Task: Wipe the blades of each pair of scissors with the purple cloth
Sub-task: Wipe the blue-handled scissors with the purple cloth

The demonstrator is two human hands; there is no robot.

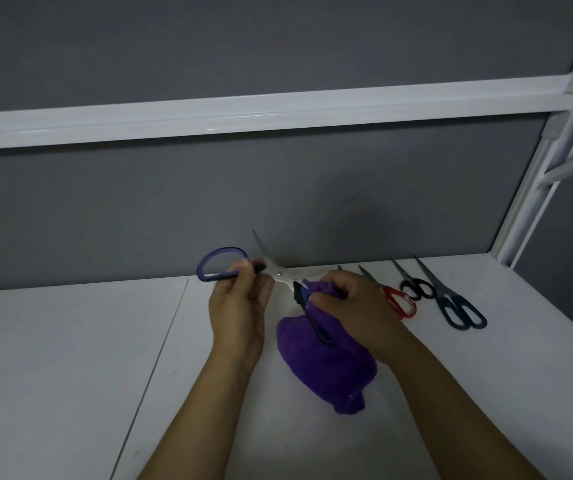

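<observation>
One pair of scissors (280,273), with blue handles, is held open above the desk (70,358), between the two hands. The left hand (240,299) grips the left handle loop with curled fingers. The right hand (351,299) pinches the purple cloth (326,368) around one blade. This blade runs from the pivot toward the right, so the wipe should, I think, go rightward to the tip. Well to the right on the desk lie a red pair (401,303), a black pair (418,289) and a dark teal pair (458,310).

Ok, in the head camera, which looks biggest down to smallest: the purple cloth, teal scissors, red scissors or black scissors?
1. purple cloth
2. teal scissors
3. red scissors
4. black scissors
Red and black look fairly close.
</observation>
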